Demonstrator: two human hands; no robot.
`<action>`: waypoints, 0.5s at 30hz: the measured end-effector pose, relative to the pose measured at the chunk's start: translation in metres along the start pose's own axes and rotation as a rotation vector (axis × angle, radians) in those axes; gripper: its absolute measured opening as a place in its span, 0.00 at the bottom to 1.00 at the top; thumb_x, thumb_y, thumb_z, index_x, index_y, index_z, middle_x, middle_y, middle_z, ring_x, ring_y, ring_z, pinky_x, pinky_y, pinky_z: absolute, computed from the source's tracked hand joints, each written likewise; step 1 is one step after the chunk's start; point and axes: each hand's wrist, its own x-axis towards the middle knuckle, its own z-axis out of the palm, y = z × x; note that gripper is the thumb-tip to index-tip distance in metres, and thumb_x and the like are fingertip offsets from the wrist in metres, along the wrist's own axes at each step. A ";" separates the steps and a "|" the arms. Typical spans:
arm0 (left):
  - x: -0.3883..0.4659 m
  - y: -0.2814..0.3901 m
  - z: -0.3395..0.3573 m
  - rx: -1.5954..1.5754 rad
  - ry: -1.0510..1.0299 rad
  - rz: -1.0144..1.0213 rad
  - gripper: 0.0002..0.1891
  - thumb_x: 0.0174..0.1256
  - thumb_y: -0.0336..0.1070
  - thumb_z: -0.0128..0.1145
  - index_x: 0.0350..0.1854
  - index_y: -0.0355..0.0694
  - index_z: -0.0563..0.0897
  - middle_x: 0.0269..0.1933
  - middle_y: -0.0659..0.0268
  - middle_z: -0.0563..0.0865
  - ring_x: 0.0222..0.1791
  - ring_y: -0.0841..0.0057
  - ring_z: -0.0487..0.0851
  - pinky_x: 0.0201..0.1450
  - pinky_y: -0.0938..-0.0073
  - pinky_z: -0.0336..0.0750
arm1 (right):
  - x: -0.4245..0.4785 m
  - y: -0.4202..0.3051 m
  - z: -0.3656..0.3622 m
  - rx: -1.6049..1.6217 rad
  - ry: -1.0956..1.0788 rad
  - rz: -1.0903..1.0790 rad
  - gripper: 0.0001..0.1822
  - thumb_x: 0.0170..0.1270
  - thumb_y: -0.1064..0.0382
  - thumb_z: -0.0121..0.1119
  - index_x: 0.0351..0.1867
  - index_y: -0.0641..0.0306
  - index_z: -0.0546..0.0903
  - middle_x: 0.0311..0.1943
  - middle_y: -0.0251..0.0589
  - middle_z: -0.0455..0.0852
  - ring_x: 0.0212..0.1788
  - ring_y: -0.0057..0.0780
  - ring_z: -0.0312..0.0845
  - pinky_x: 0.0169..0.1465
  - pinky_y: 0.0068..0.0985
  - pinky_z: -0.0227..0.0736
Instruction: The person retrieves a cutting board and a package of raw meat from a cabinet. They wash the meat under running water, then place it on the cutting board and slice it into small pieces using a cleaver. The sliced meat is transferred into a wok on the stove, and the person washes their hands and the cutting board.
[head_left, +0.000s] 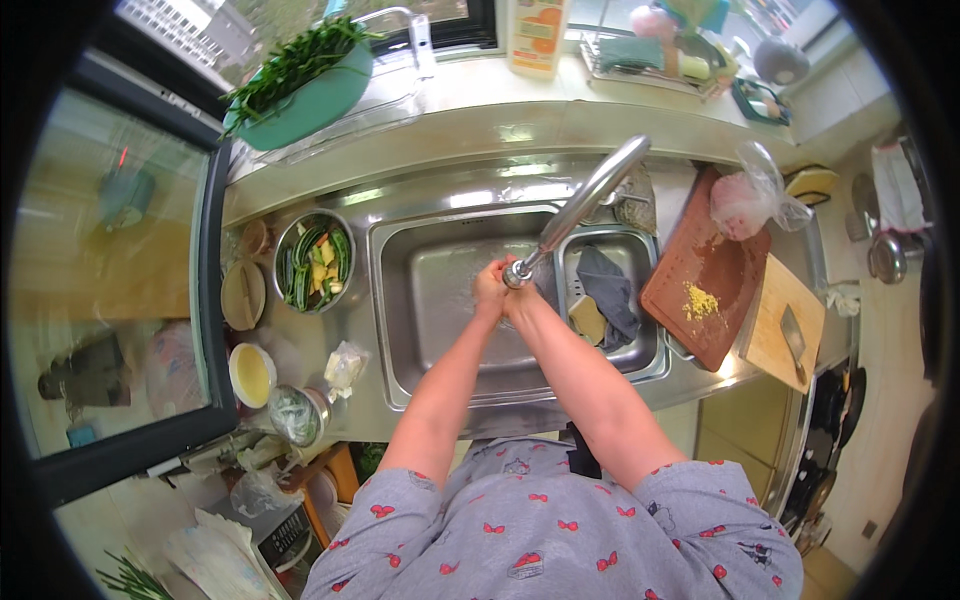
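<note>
My left hand (490, 288) and my right hand (518, 298) are together over the large basin of a stainless steel sink (435, 322). They sit just under the spout head of a chrome faucet (517, 274), which hides part of the fingers. Whether anything lies between the palms cannot be seen. Wet streaks show on the basin floor around them. In the small basin to the right lie a grey cloth (606, 292) and a tan sponge (587, 320).
Left of the sink stand a steel bowl of cut vegetables (315, 259) and a bowl of yellow liquid (253, 375). To the right, a brown cutting board (675, 292) bears minced yellow bits; a knife (792, 341) rests on a wooden board (772, 315). An open window (217, 285) juts in at left.
</note>
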 end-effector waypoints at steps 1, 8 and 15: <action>-0.001 0.000 -0.009 0.140 0.008 0.043 0.12 0.53 0.40 0.69 0.37 0.43 0.84 0.31 0.73 0.85 0.30 0.83 0.80 0.35 0.80 0.73 | -0.012 0.001 0.011 -0.007 0.087 0.091 0.16 0.71 0.48 0.44 0.33 0.54 0.77 0.29 0.37 0.81 0.33 0.38 0.79 0.37 0.38 0.75; 0.016 0.018 0.010 -0.760 -0.254 -0.581 0.22 0.68 0.59 0.51 0.48 0.44 0.79 0.40 0.62 0.85 0.39 0.66 0.83 0.41 0.67 0.77 | -0.069 -0.056 0.048 -0.706 0.388 -0.332 0.08 0.65 0.63 0.55 0.44 0.58 0.75 0.37 0.36 0.80 0.33 0.28 0.78 0.32 0.29 0.75; 0.071 -0.048 0.000 -0.715 -0.071 -0.620 0.21 0.60 0.53 0.56 0.47 0.42 0.79 0.46 0.59 0.84 0.53 0.65 0.78 0.58 0.60 0.69 | -0.092 -0.167 0.072 -0.760 0.489 -0.921 0.36 0.58 0.71 0.56 0.69 0.61 0.58 0.65 0.49 0.67 0.56 0.36 0.74 0.43 0.29 0.80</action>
